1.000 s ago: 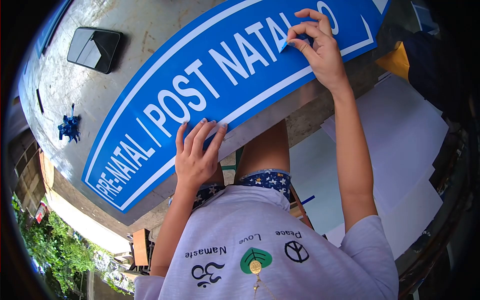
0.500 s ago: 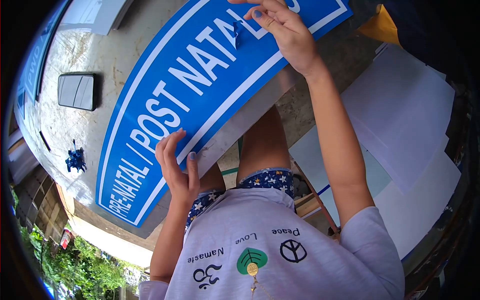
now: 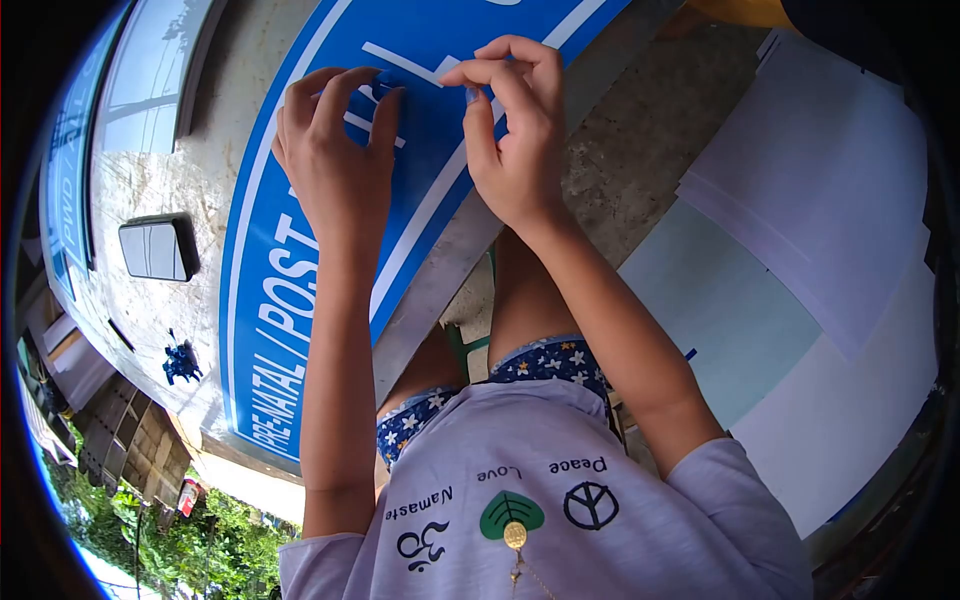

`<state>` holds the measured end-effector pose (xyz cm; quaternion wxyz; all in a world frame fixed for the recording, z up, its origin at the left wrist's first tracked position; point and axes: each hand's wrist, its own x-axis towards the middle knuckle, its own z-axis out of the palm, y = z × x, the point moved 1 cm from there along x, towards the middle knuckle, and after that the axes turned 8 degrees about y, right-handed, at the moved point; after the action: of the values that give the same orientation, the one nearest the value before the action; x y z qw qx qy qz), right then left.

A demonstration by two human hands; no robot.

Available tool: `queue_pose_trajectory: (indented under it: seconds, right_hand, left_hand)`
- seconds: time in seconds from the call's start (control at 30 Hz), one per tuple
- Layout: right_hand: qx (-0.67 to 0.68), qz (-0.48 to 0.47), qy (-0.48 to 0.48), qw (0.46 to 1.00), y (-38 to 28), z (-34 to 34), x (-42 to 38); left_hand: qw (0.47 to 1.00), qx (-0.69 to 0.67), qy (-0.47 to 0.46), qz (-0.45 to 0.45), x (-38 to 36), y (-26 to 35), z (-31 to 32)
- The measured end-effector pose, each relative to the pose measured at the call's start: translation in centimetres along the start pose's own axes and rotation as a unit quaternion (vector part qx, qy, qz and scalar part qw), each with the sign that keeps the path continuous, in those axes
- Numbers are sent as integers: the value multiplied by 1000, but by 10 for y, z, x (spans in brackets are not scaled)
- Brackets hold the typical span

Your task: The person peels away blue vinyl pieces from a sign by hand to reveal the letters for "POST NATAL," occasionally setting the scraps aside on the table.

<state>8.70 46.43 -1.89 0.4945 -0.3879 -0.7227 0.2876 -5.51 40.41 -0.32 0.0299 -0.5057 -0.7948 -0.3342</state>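
A long, curved blue sign (image 3: 425, 190) with white lettering lies on the metal tabletop in front of me. My left hand (image 3: 335, 140) is over the middle letters, with its fingers curled and its thumb brought close to the index finger. A small dark blue scrap of film (image 3: 381, 84) appears to be between those fingertips, partly hidden. Close by on the right, my right hand (image 3: 518, 135) hovers over the sign with bent fingers. Its thumb and index finger are a little apart, and nothing clear shows between them.
A phone (image 3: 157, 248) lies on the tabletop (image 3: 180, 190) left of the sign, with a crumpled blue film wad (image 3: 181, 360) nearer me. Another blue sign (image 3: 68, 215) is at the far left. Large white sheets (image 3: 810, 190) are on the right.
My left hand has moved up from the sign's lower edge to beside the right hand. My right hand has come down and left. The blue scrap no longer hangs from my right fingers.
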Motion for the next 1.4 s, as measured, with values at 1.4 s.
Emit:
queue_pose_trajectory:
  seconds: [1.4]
  right_hand:
    - [-98,-20,-46,994,-3,19,-2]
  left_hand:
    - [925,-334,-74,-162,-7,-12,-5]
